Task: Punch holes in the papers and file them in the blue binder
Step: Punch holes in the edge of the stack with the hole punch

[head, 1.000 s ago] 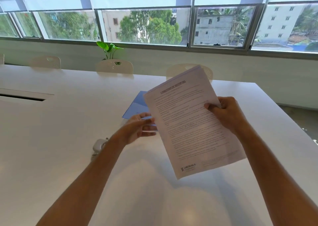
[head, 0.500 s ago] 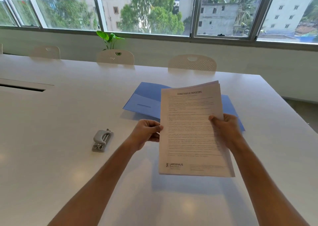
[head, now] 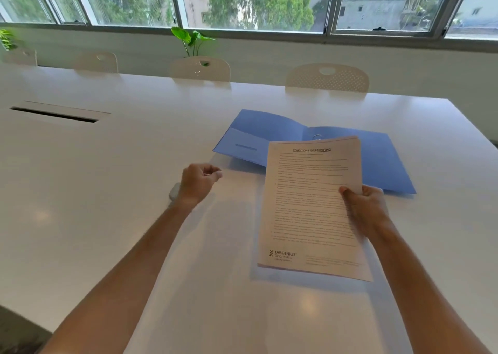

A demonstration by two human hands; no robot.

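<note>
A stack of printed white papers (head: 310, 208) is held just above the white table, gripped at its right edge by my right hand (head: 363, 211). My left hand (head: 198, 182) hovers to the left of the papers, apart from them, fingers loosely curled with nothing in them. Under my left wrist a small grey hole punch (head: 174, 191) peeks out, mostly hidden. The blue binder (head: 258, 138) lies open flat on the table behind the papers, its metal ring (head: 317, 137) showing just above the sheets' top edge.
The white table (head: 94, 192) has a long cable slot (head: 54, 114) at the far left. Several white chairs (head: 327, 79) stand along the far edge under the windows, with a green plant (head: 192, 40) behind one. The table's right edge (head: 474, 127) is close to the binder.
My left hand has let go of the papers' left edge and moved left over the hole punch. The papers now hang from my right hand alone, lower and flatter.
</note>
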